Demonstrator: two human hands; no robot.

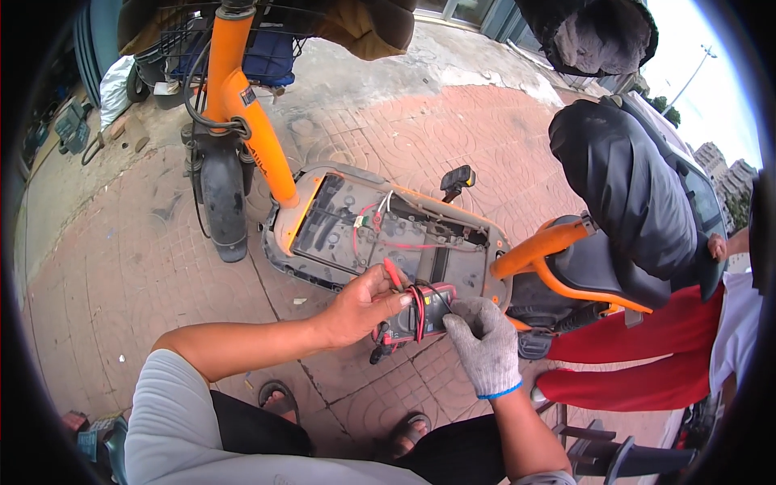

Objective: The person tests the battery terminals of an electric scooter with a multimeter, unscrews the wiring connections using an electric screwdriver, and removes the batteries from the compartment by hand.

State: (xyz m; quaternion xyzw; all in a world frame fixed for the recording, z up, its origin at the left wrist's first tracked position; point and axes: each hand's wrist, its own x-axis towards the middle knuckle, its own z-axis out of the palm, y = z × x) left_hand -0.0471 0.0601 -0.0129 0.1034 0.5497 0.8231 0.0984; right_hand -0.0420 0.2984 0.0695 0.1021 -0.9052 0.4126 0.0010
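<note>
My bare left hand grips a red test probe and the left side of a red-and-grey handheld meter, which has red leads wound around it. My gloved right hand is closed at the meter's right end, on a black lead; part of the meter is hidden by my fingers. Just beyond my hands lies the open deck of an orange electric scooter, with red and white wires and a small connector inside. The orange front stem rises at the left, the rear seat frame at the right.
A person in red trousers stands at the right, by a black covered bundle. A front wheel, wire basket and white sack are upper left. Paving surrounds the scooter; a dark metal frame is lower right.
</note>
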